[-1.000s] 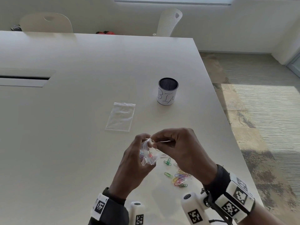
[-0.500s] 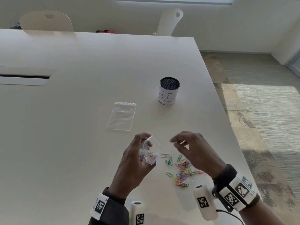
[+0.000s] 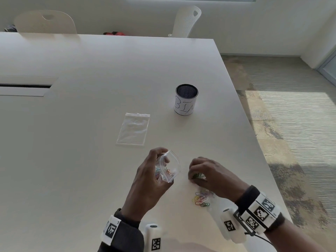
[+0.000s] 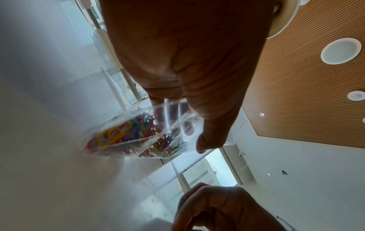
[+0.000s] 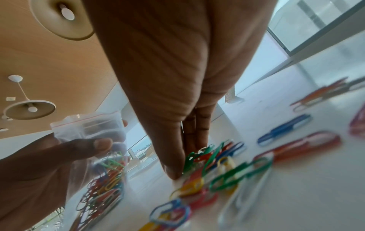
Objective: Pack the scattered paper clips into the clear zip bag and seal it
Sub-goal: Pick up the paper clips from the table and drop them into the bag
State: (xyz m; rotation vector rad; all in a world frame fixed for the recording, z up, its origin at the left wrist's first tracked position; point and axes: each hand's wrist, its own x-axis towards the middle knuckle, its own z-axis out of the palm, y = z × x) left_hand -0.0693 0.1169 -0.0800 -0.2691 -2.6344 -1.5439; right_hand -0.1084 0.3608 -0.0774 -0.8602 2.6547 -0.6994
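My left hand holds a small clear zip bag upright with its mouth open, just above the white table. Several coloured paper clips lie in its bottom. My right hand is down on the table to the right of the bag, fingertips pinching green clips from the loose pile. More loose clips lie scattered near my right wrist. In the right wrist view the bag shows at left, with its red zip line on top.
A second, flat zip bag lies on the table beyond my hands. A mesh cup labelled BIN stands to its right. The table's right edge runs close to my right arm. Two chairs stand at the far side.
My right hand left the bag's mouth, moved right and down to the pile, and closed on clips. The left hand kept the bag up, its mouth now wider open.
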